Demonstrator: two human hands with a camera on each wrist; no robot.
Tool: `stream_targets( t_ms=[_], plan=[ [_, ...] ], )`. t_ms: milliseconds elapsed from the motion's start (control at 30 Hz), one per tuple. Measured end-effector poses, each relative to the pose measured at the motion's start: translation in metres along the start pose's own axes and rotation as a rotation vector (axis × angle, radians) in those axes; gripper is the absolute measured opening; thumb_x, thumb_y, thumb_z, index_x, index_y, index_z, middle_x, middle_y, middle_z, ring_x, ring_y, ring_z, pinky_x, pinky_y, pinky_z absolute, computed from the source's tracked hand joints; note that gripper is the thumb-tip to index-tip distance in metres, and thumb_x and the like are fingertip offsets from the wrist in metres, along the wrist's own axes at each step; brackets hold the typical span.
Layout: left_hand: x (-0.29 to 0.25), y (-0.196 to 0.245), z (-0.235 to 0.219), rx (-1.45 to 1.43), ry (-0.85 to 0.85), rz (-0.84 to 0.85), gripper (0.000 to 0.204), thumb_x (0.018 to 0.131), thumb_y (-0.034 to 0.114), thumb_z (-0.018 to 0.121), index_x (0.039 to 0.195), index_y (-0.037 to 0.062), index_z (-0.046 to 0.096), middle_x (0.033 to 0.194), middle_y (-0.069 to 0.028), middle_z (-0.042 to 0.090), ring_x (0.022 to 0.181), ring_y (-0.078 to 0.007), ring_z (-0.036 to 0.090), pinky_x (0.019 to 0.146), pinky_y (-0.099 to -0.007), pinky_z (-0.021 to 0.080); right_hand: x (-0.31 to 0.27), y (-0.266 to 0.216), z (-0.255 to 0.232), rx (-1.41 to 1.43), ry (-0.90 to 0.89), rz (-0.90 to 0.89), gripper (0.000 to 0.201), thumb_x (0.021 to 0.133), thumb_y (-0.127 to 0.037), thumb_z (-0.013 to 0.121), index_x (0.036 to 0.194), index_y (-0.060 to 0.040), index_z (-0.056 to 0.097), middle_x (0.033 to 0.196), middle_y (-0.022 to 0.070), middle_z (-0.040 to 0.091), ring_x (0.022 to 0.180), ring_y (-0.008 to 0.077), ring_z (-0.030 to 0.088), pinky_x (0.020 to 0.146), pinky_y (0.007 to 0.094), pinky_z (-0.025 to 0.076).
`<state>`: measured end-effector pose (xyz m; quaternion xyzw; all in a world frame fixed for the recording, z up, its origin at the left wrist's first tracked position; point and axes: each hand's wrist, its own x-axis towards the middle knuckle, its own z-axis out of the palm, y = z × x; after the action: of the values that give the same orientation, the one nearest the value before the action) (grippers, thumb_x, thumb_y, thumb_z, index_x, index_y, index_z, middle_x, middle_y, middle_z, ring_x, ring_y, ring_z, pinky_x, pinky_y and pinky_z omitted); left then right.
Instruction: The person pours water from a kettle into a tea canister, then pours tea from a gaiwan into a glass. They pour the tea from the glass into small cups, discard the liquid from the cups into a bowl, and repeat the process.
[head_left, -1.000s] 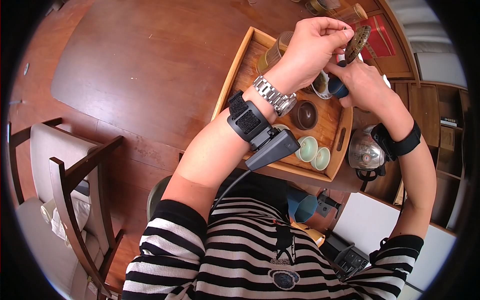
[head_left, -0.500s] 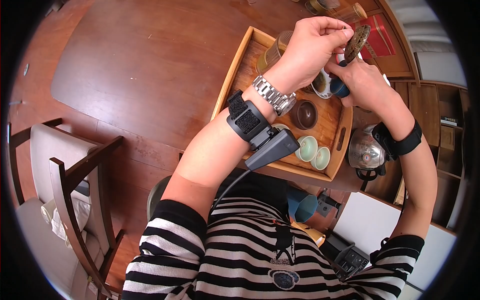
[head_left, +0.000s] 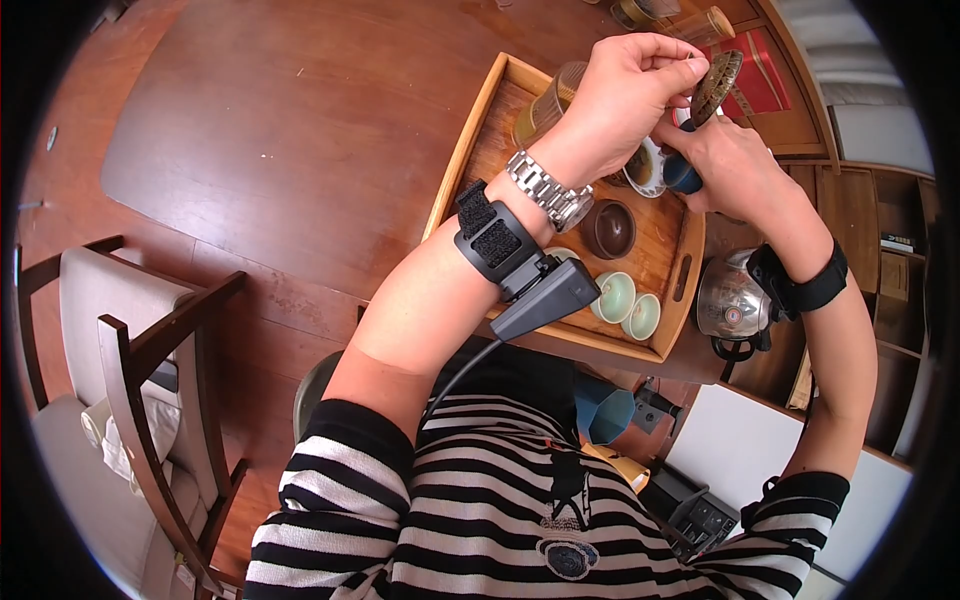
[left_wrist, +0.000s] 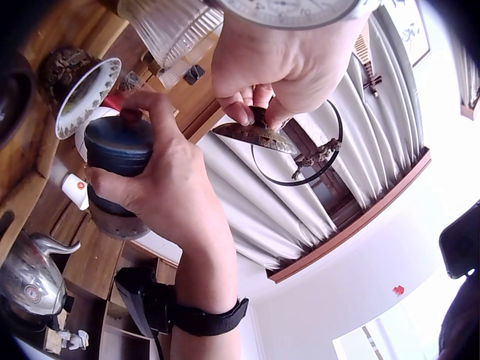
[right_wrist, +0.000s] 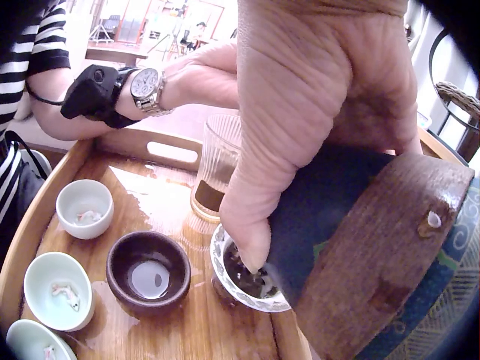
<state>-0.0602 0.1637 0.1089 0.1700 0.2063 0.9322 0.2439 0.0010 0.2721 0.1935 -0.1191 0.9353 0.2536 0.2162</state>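
My left hand (head_left: 632, 98), with a watch at its wrist, pinches the knob of a dark patterned lid (head_left: 717, 88), held in the air. The fingers of my right hand (head_left: 738, 172) curl round a dark blue lidded vessel (left_wrist: 116, 154) with a brown band at its base; one finger lies by its red knob (left_wrist: 132, 114). In the right wrist view the vessel (right_wrist: 322, 217) is tilted beside a white-rimmed patterned bowl (right_wrist: 219, 251) holding dark wet leaves. The vessel's mouth is hidden there, and whether anything flows cannot be told.
A wooden tray (head_left: 462, 155) bears a dark brown cup (head_left: 609, 229), several pale green cups (head_left: 614, 298) and a ribbed glass (right_wrist: 217, 161). The steel kettle (head_left: 733, 300) stands right of the tray. Behind the hands lies a red box (head_left: 762, 75).
My right hand and the blue vessel have shifted very slightly to the right in the head view, and a little more of the bowl shows. My left hand and the lid look still.
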Motion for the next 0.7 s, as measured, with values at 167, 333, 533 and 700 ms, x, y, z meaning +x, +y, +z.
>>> stream_targets(
  t_ms=[167,333,533,700],
  plan=[
    [-0.001,0.002,-0.001,0.005,-0.007,-0.003,0.018,0.081,0.010,0.062,0.092,-0.0043,0.058,0.067,-0.0025,0.056,0.055,-0.0072,0.049,0.047,-0.0198,0.043,-0.001,0.002,-0.002,0.062,-0.014,0.008,0.075,0.044,-0.009,0.078,0.113,-0.0160,0.050,0.089,0.0174,0.055,0.084,0.0319,0.058,0.070,0.0396,0.050],
    [-0.003,0.006,0.000,0.046,-0.008,-0.065,0.020,0.083,0.009,0.060,0.098,-0.0030,0.058,0.089,-0.0063,0.059,0.076,-0.0103,0.054,0.070,-0.0227,0.045,-0.004,0.004,-0.001,0.150,-0.010,0.060,0.072,0.048,-0.009,0.075,0.114,-0.0156,0.048,0.088,0.0177,0.054,0.083,0.0335,0.057,0.069,0.0414,0.049],
    [-0.004,0.005,0.000,0.045,-0.020,-0.066,0.021,0.083,0.010,0.060,0.099,-0.0031,0.058,0.090,-0.0065,0.059,0.076,-0.0106,0.054,0.070,-0.0234,0.045,-0.022,0.013,0.018,0.456,0.103,0.071,0.062,0.055,-0.010,0.070,0.113,-0.0137,0.046,0.094,0.0171,0.054,0.086,0.0343,0.055,0.073,0.0404,0.047],
    [-0.002,-0.001,-0.003,0.101,-0.034,-0.047,0.021,0.083,0.011,0.060,0.099,-0.0030,0.058,0.090,-0.0064,0.059,0.076,-0.0111,0.054,0.071,-0.0237,0.045,-0.043,0.018,0.057,0.867,0.388,0.183,0.056,0.062,-0.009,0.070,0.111,-0.0085,0.044,0.100,0.0112,0.054,0.094,0.0228,0.055,0.084,0.0306,0.042]
  ],
)
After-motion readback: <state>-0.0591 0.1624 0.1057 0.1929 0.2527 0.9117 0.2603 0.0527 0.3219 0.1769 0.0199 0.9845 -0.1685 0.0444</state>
